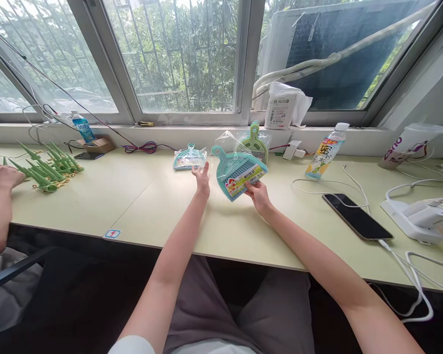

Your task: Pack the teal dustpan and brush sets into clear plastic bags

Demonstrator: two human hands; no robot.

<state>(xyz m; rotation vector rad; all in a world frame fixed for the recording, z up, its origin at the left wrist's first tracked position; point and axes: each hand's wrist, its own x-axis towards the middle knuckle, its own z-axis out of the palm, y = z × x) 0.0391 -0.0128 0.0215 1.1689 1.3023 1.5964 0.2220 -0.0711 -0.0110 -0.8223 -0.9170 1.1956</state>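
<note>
My right hand grips the lower edge of a teal dustpan and brush set in clear plastic, with a printed label across its front. The set is tilted above the table, its handle up and to the left. My left hand is open, fingers apart, just in front of a second wrapped teal dustpan set lying on the table. Whether its fingertips touch that wrapper I cannot tell. Behind the held set, a green wrapped dustpan set leans near the wall, partly covered.
On the right are a drink bottle, a phone on a charging cable, a power strip and a plastic cup. To the left, another person's hands are beside green spiky plastic pieces. Windows line the back.
</note>
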